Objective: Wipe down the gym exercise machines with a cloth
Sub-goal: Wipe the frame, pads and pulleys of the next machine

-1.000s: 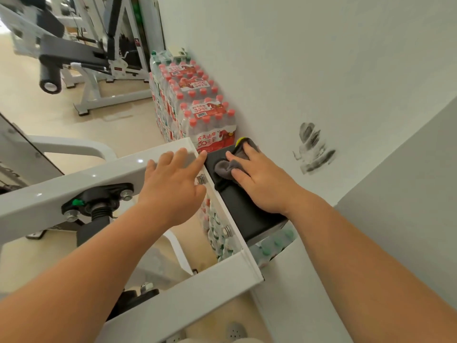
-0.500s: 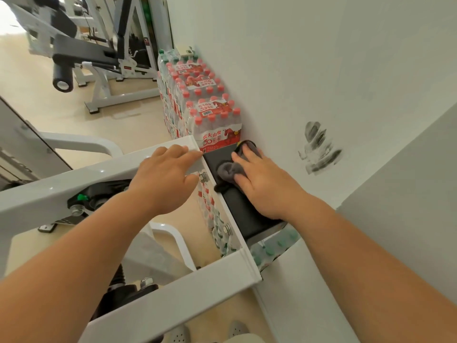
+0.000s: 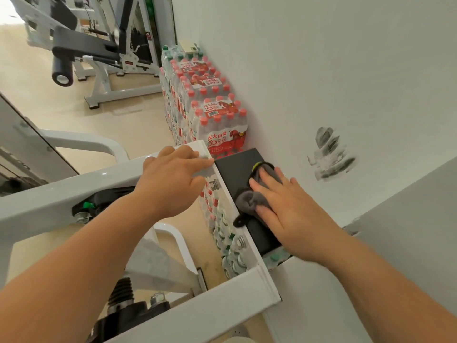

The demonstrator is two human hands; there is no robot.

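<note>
A white steel machine frame (image 3: 61,194) runs across the lower left, with a black pad (image 3: 241,164) fixed along its right side next to the wall. My right hand (image 3: 291,209) presses a crumpled grey cloth (image 3: 254,196) with a yellow-edged corner flat onto the middle of the pad, fingers straight. My left hand (image 3: 170,179) rests on the top of the white frame near its far corner, fingers bent over the edge. The near end of the pad is hidden under my right hand.
Shrink-wrapped packs of water bottles (image 3: 212,117) are stacked against the white wall (image 3: 321,70) just beyond the frame. The wall carries a dark smudge (image 3: 329,154). Another white machine with a black roller pad (image 3: 61,73) stands at the back left on the beige floor.
My right hand has slid the cloth back along the pad toward me, uncovering the pad's far end. My left hand has shifted toward the frame's far corner.
</note>
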